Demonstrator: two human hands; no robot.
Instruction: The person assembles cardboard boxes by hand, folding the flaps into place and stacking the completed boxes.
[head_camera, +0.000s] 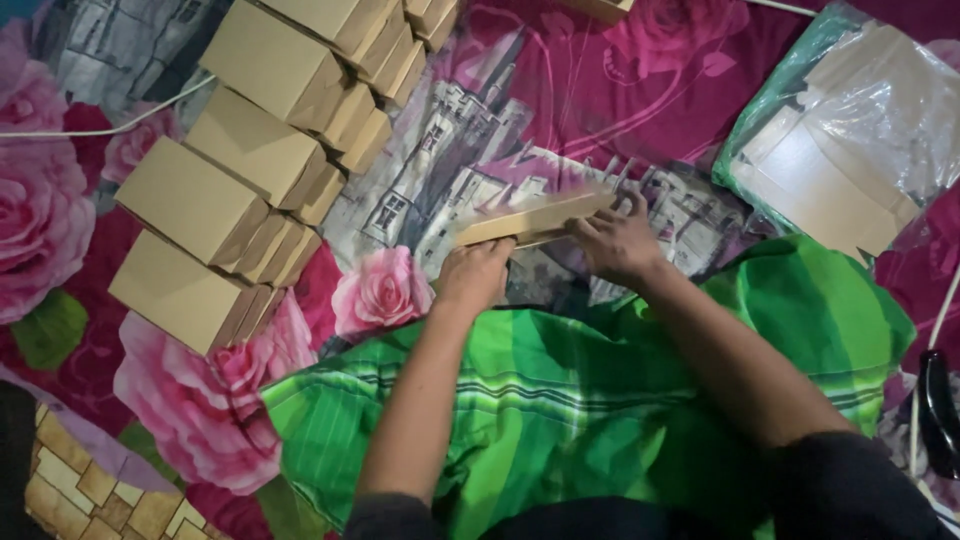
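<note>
Two hands hold one flat piece of brown cardboard (535, 222) above a flowered sheet (560, 90) printed with pink roses and grey buildings. The left hand (475, 275) is closed around the near left end of the cardboard, fingers curled over it. The right hand (615, 240) presses on the right part, fingers spread along its top edge; its grip is partly open yet has the cardboard pinned. The cardboard is blurred, lies slightly tilted, and runs from one hand to the other, just beyond a green striped cloth (600, 400) that covers the person's lap.

To the left, a stack of folded brown boxes (250, 150) stands in stepped rows on the sheet, well apart from the hands; they are plain, rectangular and without visible labels. At the upper right lies a clear plastic bag (850, 120) with a green edge, holding a pile of flat brown cardboard blanks (820, 185). A white cord (100, 128) crosses the sheet at the upper left, behind the boxes. Another pale cord (935, 330) runs down the right edge beside a dark object that is too cut off to identify.
</note>
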